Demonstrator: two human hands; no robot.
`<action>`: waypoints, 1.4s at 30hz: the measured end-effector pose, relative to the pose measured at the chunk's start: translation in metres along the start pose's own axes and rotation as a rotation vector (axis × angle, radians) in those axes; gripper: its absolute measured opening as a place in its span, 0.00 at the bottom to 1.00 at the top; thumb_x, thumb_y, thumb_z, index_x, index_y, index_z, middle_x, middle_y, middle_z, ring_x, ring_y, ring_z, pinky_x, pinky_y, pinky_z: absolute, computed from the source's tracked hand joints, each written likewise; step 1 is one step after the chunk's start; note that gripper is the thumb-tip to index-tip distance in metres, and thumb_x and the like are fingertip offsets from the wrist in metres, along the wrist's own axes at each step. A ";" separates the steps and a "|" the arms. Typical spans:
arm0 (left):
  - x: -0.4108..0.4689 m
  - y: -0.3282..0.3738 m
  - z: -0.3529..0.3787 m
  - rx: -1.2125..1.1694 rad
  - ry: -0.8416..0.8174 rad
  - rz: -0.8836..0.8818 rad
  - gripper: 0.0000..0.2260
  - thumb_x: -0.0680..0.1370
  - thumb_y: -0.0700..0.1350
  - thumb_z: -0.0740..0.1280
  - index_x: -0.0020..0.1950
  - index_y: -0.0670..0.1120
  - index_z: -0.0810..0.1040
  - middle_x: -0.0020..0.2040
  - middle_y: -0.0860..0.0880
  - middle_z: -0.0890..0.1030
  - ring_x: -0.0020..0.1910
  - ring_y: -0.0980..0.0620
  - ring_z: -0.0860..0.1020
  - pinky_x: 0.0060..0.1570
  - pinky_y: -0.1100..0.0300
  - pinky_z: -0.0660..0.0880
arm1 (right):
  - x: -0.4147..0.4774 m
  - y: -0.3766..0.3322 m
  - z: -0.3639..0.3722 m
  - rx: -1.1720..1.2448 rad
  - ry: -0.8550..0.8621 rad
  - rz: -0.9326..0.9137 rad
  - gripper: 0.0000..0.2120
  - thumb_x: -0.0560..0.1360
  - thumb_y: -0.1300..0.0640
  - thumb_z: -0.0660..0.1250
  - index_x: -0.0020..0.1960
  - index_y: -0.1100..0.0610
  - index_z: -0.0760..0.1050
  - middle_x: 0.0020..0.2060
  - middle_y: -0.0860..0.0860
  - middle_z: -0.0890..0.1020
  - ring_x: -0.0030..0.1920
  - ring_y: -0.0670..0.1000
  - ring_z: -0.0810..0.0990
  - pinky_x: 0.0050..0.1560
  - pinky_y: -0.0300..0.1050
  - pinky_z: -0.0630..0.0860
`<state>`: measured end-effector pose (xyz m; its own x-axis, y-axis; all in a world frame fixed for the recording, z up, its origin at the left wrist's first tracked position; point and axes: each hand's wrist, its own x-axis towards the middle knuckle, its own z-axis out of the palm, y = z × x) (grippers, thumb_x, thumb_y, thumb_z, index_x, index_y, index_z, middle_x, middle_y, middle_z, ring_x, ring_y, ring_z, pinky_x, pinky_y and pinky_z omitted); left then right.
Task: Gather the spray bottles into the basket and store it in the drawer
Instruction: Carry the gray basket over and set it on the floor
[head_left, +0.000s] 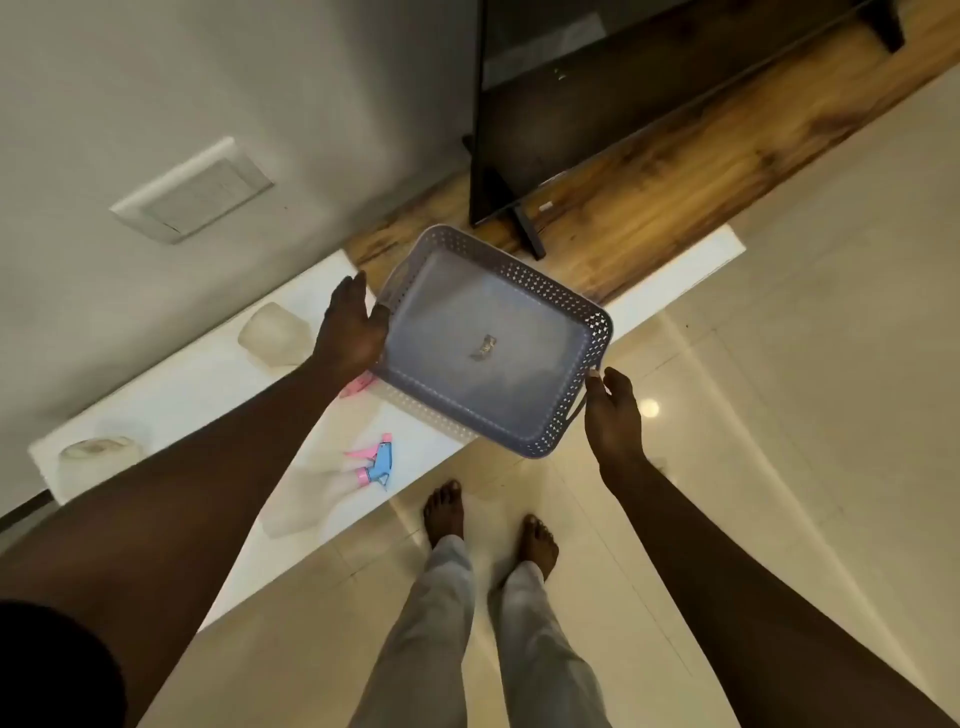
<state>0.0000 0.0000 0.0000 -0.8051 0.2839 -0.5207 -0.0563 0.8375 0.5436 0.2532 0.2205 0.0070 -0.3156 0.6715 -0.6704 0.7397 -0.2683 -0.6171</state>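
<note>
I hold a grey perforated basket (550, 291) in the air over the edge of a white counter (208, 395). My left hand (350, 327) grips its left end and my right hand (613, 410) grips the handle at its right end. Inside the basket lies only a small scrap. A clear spray bottle with a blue and pink trigger head (376, 465) lies on its side on the counter below my left arm. A pink piece of another spray bottle (358, 385) peeks out from under my left hand; its body is hidden.
A wooden shelf (675, 176) carries a black television (597, 93) behind the basket. Two pale rounded objects (272, 332) (96, 460) stand on the counter near the wall. My bare feet (488, 525) stand on glossy floor tiles.
</note>
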 end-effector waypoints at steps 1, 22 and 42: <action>0.009 -0.001 0.001 0.003 0.009 -0.024 0.28 0.86 0.49 0.58 0.84 0.44 0.55 0.84 0.44 0.56 0.84 0.46 0.55 0.82 0.52 0.52 | 0.005 0.001 0.003 0.013 0.015 0.012 0.28 0.86 0.42 0.60 0.82 0.54 0.65 0.79 0.54 0.72 0.76 0.58 0.73 0.73 0.54 0.71; -0.021 0.022 0.025 -0.339 -0.178 -0.113 0.12 0.73 0.47 0.62 0.47 0.47 0.84 0.47 0.46 0.86 0.49 0.43 0.82 0.50 0.52 0.79 | -0.040 0.053 -0.018 0.260 0.209 0.101 0.16 0.85 0.56 0.62 0.70 0.57 0.78 0.61 0.53 0.85 0.56 0.52 0.83 0.52 0.44 0.77; -0.275 0.003 0.248 -0.111 -0.435 0.090 0.10 0.73 0.49 0.64 0.43 0.51 0.85 0.39 0.51 0.87 0.39 0.49 0.85 0.45 0.49 0.82 | -0.177 0.368 -0.193 0.418 0.425 0.251 0.17 0.85 0.57 0.62 0.73 0.58 0.76 0.64 0.56 0.83 0.63 0.59 0.83 0.66 0.58 0.81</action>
<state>0.3677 0.0403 -0.0188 -0.4881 0.5425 -0.6837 -0.0795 0.7525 0.6538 0.6961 0.1363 -0.0224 0.1632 0.7449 -0.6469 0.4394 -0.6420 -0.6284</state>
